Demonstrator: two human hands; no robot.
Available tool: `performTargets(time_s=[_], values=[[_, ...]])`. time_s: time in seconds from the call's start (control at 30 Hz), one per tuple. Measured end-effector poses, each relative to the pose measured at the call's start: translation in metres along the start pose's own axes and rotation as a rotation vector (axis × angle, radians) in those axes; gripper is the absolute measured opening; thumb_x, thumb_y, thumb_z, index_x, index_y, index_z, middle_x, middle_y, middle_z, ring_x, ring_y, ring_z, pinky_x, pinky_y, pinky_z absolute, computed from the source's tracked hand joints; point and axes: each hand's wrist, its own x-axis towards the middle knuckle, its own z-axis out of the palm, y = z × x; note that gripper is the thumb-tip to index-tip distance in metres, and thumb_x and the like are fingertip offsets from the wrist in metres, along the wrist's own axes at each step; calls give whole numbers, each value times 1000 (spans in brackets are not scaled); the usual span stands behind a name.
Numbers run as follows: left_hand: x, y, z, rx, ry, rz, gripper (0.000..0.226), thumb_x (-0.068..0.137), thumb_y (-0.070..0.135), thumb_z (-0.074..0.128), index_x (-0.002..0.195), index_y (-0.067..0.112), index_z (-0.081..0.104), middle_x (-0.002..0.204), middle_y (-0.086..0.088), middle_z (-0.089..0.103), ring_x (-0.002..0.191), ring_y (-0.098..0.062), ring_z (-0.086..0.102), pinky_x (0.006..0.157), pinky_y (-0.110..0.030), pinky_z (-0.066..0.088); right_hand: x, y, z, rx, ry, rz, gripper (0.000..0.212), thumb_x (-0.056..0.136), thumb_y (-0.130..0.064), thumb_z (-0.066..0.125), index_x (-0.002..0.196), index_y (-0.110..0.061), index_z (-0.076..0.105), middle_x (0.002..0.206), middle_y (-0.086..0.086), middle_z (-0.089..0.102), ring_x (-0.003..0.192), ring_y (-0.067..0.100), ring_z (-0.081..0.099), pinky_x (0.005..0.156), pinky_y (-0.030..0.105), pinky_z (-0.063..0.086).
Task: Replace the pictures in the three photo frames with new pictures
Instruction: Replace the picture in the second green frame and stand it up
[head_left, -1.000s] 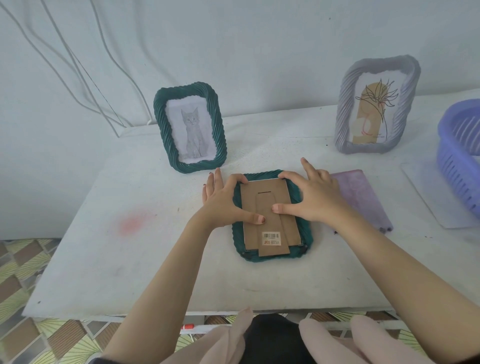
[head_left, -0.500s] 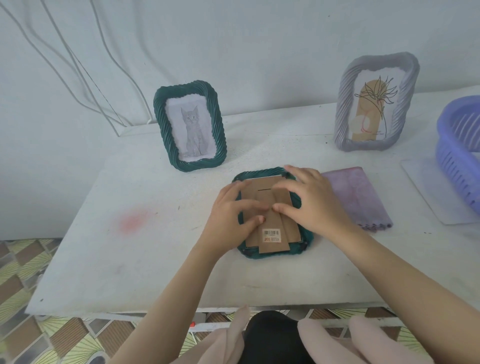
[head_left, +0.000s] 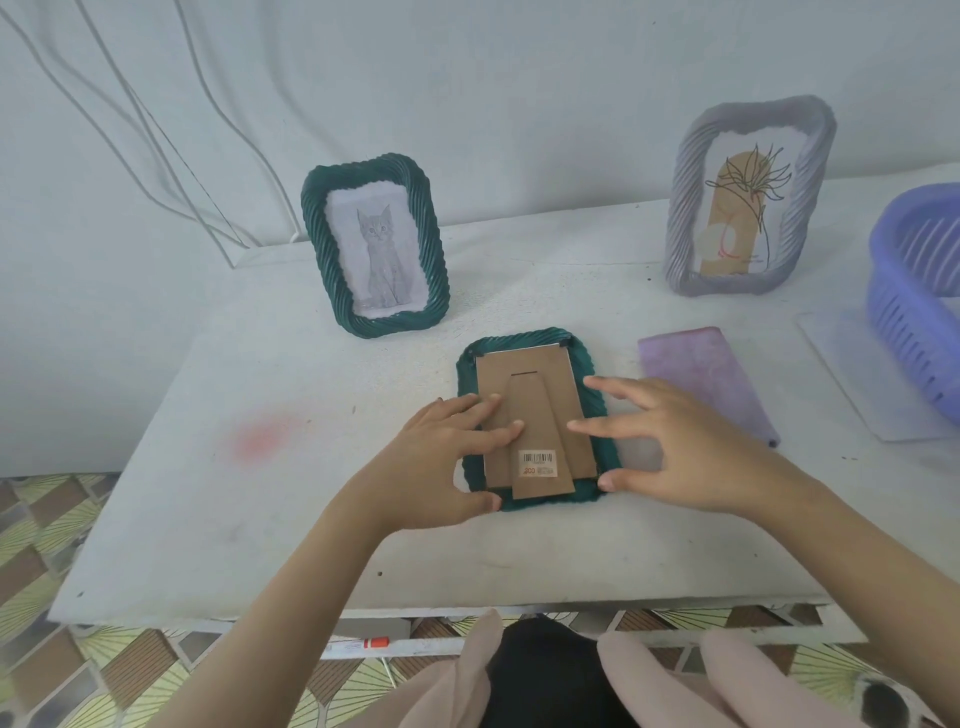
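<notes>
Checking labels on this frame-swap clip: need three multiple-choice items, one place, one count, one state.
1. Where does the purple cloth lie? A left of the middle frame; B right of it; C behind the cat frame.
2. How many frames stand upright? A one; B three; C two.
3. The middle frame lies: A cardboard back up; B picture up; C on its edge.
Key: B, cloth lies right of that frame; C, cat frame and grey frame stand; A, brown back with barcode sticker faces up.
</notes>
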Motion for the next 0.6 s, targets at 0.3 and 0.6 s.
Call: performTargets(time_s=[0.3,0.6], values=[[7,2,-9,200,-29,44,69,81,55,54,142,41,26,157,4,13,143,-10,9,112,-26,-1,7,-4,-7,-173,-36,-107,52,76,-54,65,125,-47,50,153,-14,20,134,11,25,107,30,21],[4,5,-6,263,-27,75,71,77,54,38,144,34,26,155,-7,20,141,-17,21,114,-30,17,8,-8,-7,-485,69,-339,33,67,-52,59,90,-34,74,118,-1,65,98,18,64,78,33,50]])
